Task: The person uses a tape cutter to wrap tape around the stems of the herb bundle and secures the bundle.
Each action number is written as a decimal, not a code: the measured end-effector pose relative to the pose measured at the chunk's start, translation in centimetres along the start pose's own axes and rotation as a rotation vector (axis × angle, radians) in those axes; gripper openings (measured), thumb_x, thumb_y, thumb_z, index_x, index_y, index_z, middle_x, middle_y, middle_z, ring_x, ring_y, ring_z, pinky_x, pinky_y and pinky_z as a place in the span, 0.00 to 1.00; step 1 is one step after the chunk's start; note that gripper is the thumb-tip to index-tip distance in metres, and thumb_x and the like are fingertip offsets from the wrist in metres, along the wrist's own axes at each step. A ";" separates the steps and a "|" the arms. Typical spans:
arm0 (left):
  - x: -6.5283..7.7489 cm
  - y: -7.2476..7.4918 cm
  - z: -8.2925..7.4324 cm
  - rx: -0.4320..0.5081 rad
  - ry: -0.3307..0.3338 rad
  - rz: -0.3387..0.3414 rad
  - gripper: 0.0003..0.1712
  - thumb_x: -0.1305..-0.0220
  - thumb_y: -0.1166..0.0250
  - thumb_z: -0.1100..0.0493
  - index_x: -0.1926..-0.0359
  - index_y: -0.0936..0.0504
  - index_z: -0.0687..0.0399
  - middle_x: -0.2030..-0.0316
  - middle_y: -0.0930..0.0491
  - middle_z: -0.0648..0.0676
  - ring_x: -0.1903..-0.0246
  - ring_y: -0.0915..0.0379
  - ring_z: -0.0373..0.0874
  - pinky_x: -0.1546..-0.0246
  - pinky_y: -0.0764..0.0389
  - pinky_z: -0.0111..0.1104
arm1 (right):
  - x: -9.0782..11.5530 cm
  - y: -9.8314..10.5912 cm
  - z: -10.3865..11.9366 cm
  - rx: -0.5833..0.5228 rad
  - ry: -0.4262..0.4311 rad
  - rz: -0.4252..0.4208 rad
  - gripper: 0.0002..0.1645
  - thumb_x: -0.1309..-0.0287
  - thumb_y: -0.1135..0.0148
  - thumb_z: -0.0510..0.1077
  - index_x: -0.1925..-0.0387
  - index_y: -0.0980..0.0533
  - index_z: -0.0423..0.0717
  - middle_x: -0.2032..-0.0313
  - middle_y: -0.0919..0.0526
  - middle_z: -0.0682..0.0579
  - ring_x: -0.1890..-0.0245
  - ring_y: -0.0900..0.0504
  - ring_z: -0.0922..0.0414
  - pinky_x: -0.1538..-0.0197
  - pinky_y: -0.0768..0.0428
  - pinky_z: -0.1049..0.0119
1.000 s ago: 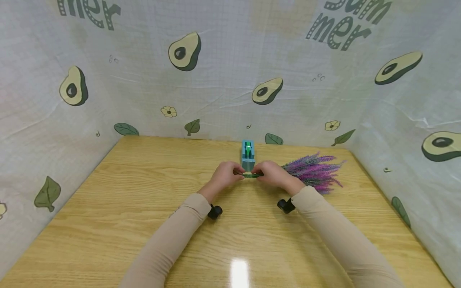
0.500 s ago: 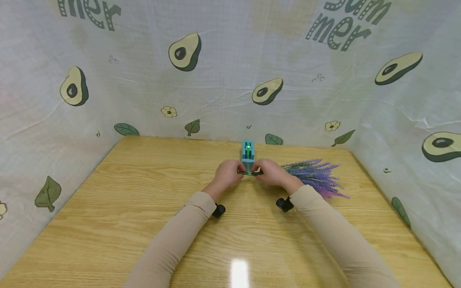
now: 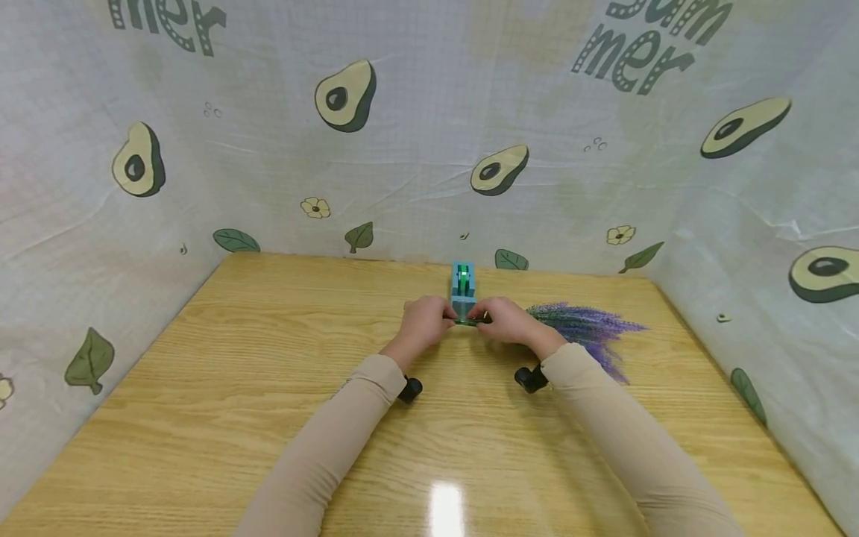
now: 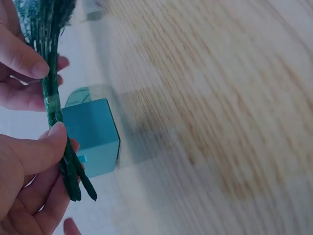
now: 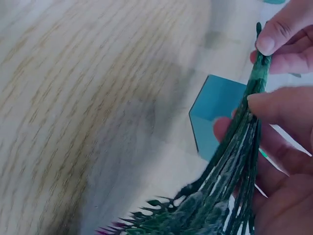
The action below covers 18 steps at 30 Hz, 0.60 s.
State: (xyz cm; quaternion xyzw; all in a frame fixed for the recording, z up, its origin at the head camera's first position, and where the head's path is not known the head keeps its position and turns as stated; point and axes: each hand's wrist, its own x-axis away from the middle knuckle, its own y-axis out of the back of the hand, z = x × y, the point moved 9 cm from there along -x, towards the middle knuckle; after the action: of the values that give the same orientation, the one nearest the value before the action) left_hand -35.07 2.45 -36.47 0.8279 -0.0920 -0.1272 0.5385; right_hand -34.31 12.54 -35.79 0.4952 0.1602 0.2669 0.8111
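Observation:
A bunch of artificial lavender with purple flower heads lies crosswise, its heads to the right and its green stems between both hands. My left hand pinches the stem ends between thumb and fingers. My right hand pinches the stems nearer the flowers. A shiny green band of tape wraps the stems between the hands. Just beyond them stands a blue tape dispenser with a green roll in it. Some of the right hand's fingers curl behind the stems.
The wooden table extends to both sides and toward me. A printed cloth with avocados hangs behind the table and along both sides. Dark wrist cameras sit under the sleeve cuffs.
The bunch has turned about its stems: pink heads gave way to violet-blue ones, and the heads now spread differently. Both hands have shifted slightly toward the dispenser and kept hold of the stems.

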 end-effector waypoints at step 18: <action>-0.2 0.1 0.3 0.184 0.034 -0.005 0.06 0.39 0.35 0.56 0.63 0.14 0.50 0.64 0.18 0.48 0.60 0.24 0.44 0.55 0.27 0.36 | -0.4 0.3 -0.3 0.084 -0.025 -0.109 0.12 0.46 0.37 0.31 0.58 0.20 0.36 0.62 0.20 0.44 0.61 0.22 0.49 0.57 0.23 0.57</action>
State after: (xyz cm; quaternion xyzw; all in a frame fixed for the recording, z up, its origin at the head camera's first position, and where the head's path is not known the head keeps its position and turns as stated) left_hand -35.40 2.17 -36.49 0.8762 -0.0922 -0.1053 0.4612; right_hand -34.91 12.61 -35.64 0.5225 0.1879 0.2091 0.8049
